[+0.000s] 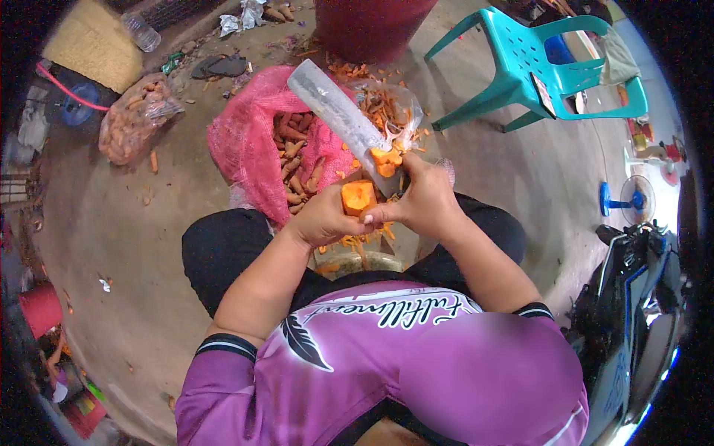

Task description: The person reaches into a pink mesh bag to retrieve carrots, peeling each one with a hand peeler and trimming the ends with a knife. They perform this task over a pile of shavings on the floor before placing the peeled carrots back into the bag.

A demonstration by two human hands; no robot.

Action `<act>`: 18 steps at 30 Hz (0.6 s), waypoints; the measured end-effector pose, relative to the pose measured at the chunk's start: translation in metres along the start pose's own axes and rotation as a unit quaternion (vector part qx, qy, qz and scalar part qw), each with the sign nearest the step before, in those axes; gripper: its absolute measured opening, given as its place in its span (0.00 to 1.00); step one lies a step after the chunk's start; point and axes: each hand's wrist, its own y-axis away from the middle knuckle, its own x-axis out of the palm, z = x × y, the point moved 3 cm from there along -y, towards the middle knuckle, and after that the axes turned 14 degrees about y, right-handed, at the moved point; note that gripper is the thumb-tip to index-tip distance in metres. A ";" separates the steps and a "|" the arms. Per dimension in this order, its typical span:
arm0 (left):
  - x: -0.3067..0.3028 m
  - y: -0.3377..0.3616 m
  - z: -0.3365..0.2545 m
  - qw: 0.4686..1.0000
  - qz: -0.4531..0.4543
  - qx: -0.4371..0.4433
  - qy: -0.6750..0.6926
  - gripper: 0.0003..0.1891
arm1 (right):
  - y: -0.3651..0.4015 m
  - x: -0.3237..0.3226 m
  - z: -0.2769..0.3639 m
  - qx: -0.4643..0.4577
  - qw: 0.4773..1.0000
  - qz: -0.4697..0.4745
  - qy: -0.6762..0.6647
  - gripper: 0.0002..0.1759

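My left hand is closed around a peeled orange sweet potato, its cut face turned up. In my right hand is a large knife with a broad, smeared blade pointing up and away to the left; its handle is hidden by my fingers. A second orange chunk lies against the blade beside my right fingers. My right thumb reaches across to the sweet potato. Below my hands, orange strips lie around the rim of a basin between my knees.
An open pink mesh sack of unpeeled roots lies just ahead. A clear bag of peelings sits beside it. Farther off are a red tub, a teal chair, a filled plastic bag, a fan and a motorcycle.
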 end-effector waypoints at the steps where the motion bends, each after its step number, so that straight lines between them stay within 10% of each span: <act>1: 0.000 0.000 0.000 1.000 -0.005 -0.007 -0.001 0.34 | -0.001 0.000 0.002 0.001 1.000 0.004 0.000 0.44; 18: -0.010 0.004 0.004 0.996 -0.016 -0.021 0.087 0.28 | 0.003 0.027 0.001 -0.028 0.998 0.056 -0.031 0.30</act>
